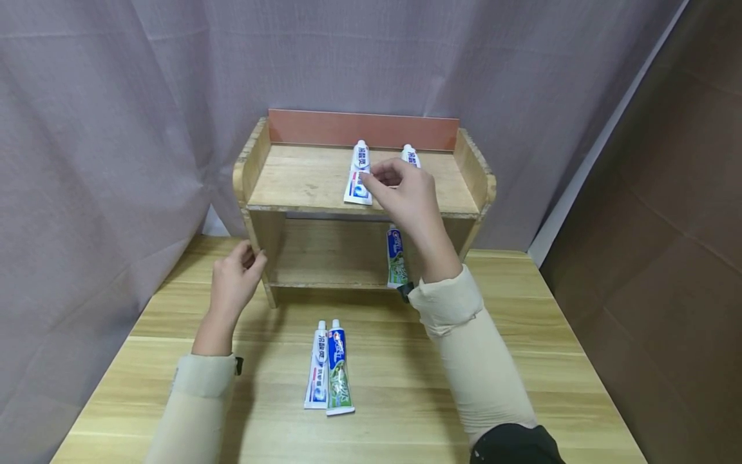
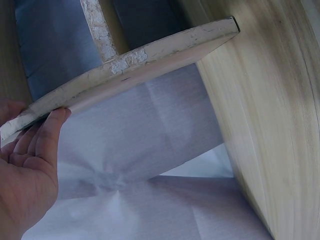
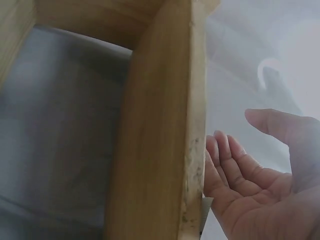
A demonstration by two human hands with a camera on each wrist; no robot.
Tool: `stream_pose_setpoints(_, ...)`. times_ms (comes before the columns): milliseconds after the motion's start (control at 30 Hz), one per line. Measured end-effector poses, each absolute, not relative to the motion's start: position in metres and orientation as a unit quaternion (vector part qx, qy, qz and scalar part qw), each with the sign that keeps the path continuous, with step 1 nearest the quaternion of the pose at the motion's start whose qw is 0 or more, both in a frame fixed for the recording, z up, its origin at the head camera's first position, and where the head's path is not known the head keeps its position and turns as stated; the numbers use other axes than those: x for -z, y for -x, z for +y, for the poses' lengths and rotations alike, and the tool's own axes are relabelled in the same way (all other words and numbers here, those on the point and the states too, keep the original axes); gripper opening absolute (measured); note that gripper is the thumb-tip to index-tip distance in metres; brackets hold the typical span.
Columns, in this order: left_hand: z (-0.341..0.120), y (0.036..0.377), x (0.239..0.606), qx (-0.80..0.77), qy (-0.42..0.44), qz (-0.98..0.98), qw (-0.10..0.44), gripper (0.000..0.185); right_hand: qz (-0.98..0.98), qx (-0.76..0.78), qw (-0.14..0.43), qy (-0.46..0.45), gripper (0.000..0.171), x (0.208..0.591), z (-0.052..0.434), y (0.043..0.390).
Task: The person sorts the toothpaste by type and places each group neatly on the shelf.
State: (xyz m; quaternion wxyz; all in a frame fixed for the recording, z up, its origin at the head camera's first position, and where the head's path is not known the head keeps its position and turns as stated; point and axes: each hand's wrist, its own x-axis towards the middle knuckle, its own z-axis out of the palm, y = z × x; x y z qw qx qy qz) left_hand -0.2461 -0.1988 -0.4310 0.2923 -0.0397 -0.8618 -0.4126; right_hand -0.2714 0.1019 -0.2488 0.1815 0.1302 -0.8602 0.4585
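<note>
- Wooden two-tier shelf (image 1: 301, 183) stands at the back of the counter (image 1: 522, 361), hard against the grey drape (image 1: 116, 129); I read its raised side walls and reddish back board (image 1: 362, 129) as stops that keep things from sliding off.
- Right hand (image 1: 402, 190) is up over the top tier, fingertips at a white-and-blue toothpaste tube (image 1: 358, 175) lying cap toward the back board.
- Head view suggests a light pinch on that tube, but the right wrist view shows the fingers loosely spread with nothing in the palm, so I cannot tell if it actually grips.
- Second toothpaste tube (image 1: 409, 154) lies just beside it on the same tier, mostly hidden behind the hand, cap also to the back; looks like they are being lined up side by side.
- Left hand (image 1: 234, 283) rests against the shelf's left side panel near its base, thumb and fingers relaxed, touching the edge, holding nothing; my guess is it steadies the shelf while the other hand works up top.
- Green-and-white toothpaste tube (image 1: 396, 258) lies in the lower tier, right of middle, its near end at the tier's front edge.
- Two more tubes wait on the counter in front, touching each other, caps toward the shelf: a white one (image 1: 317, 374) and a blue-green one (image 1: 339, 374).
</note>
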Motion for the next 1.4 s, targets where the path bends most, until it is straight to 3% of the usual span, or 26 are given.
stream_pose_setpoints(533,-0.198,0.246,0.43,0.411,0.043,-0.86,0.298,0.02,-0.848,-0.468,0.2,-0.149,0.029,0.254,0.105,0.262)
stream_pose_setpoints(1400,-0.198,0.246,0.431,0.412,0.032,-0.863,0.289,0.022,-0.812,-0.525,0.168,-0.192,0.032,0.273,0.106,0.237)
